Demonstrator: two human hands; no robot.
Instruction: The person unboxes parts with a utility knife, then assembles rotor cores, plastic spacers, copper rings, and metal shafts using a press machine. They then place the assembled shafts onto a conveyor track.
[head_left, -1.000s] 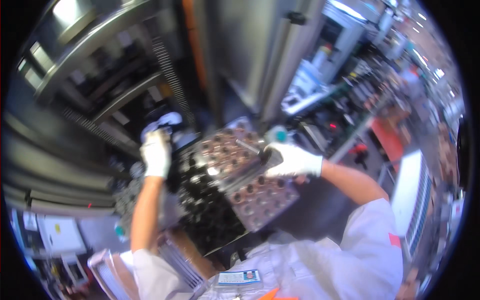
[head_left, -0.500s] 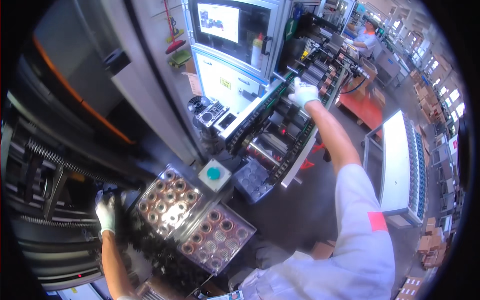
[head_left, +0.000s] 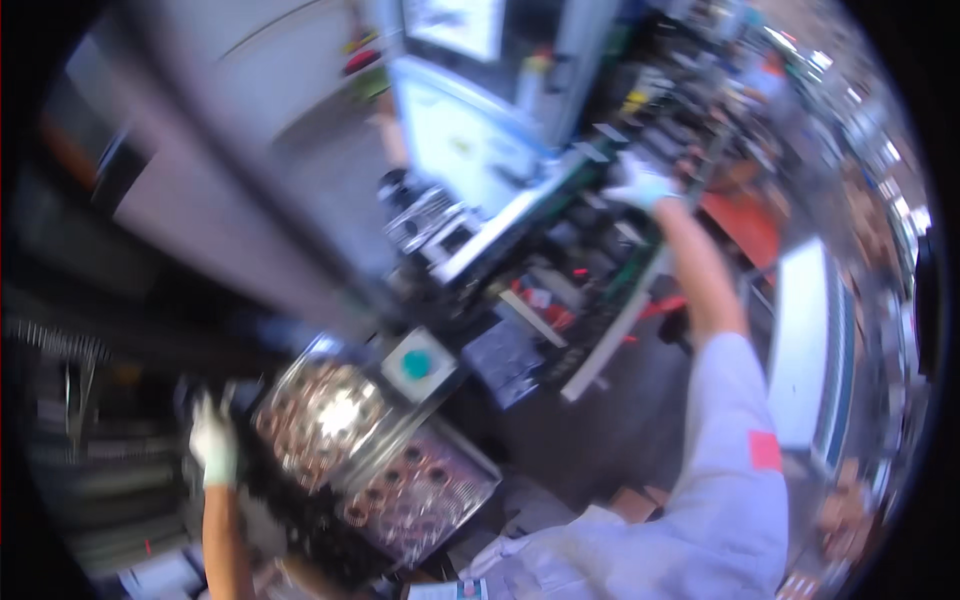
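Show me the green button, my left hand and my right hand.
Green button (head_left: 416, 364): head view, middle of its round top.
Left hand (head_left: 213, 442): head view, middle of the glove.
Right hand (head_left: 642, 186): head view, middle of the glove.

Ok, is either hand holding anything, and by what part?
Can't tell: blur hides any grip by the white-gloved left hand or white-gloved right hand.

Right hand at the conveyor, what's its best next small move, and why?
Perhaps steady the right hand at the conveyor and check its contact before grasping: that arm is outstretched, the left hand is far off, and blur hides whether the right hand touches anything.
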